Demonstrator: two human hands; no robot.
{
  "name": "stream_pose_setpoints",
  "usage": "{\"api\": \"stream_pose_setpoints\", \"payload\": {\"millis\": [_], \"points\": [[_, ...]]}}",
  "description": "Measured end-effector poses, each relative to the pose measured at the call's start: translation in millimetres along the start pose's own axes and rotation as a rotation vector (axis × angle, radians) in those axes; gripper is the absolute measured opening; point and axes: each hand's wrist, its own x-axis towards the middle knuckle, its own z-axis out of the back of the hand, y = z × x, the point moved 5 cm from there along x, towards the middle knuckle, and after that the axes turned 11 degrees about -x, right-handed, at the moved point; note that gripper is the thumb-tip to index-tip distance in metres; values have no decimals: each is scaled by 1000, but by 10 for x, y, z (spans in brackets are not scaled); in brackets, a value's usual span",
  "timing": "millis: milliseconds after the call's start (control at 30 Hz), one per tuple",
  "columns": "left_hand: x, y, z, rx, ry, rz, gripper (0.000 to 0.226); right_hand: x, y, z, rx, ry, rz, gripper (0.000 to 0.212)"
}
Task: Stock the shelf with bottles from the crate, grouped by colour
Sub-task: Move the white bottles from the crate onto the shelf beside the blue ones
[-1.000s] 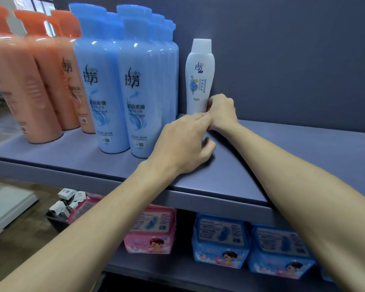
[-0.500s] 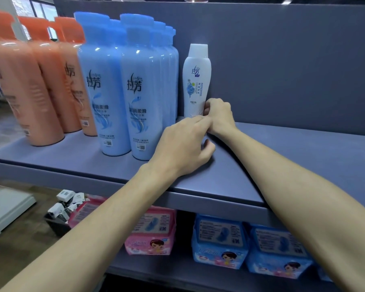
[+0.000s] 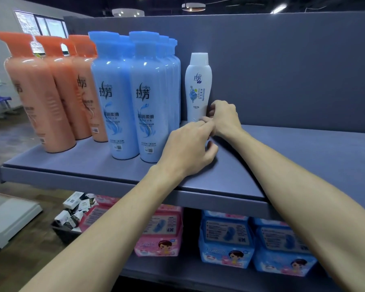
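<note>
The big flat grey-blue shelf (image 3: 282, 157) is in front of me, with a tall grey-blue back wall (image 3: 282, 70) behind it. On its left side stand the tall orange plastic bottles (image 3: 40, 98), all close together. Right next to them stand the tall blue plastic bottles (image 3: 135, 98), in rows going back. Under the shelf sit soft blue packs (image 3: 226, 239) and pink packs (image 3: 158, 234).

My left hand (image 3: 190, 148) rests over the shelf with its fingers curled, and its grip holds nothing. My right hand (image 3: 223, 116) is just past it, and its grip is curled against the bottom of the small white plastic bottle (image 3: 198, 85). I cannot tell if it really holds it. That bottle stands upright at the back, just right of the blue ones.
</note>
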Motion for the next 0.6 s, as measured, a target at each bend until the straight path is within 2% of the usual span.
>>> {"api": "stream_pose_setpoints", "payload": {"millis": [67, 300, 433, 533, 600], "points": [[-3, -5, 4, 2, 18, 17, 17, -62, -11, 134, -11, -11, 3, 41], [1, 6, 9, 55, 30, 32, 19, -803, -71, 637, -135, -149, 90, 31], [-68, -158, 174, 110, -65, -22, 19, -1431, -44, 899, -148, -199, 136, 36], [-333, -344, 372, 21, -177, -75, 20, -1880, -7, 1049, -184, -194, 180, 38], [-620, -510, 457, -17, -191, -143, 22, -2198, 28, 1098, -195, -187, 230, 37]]}}
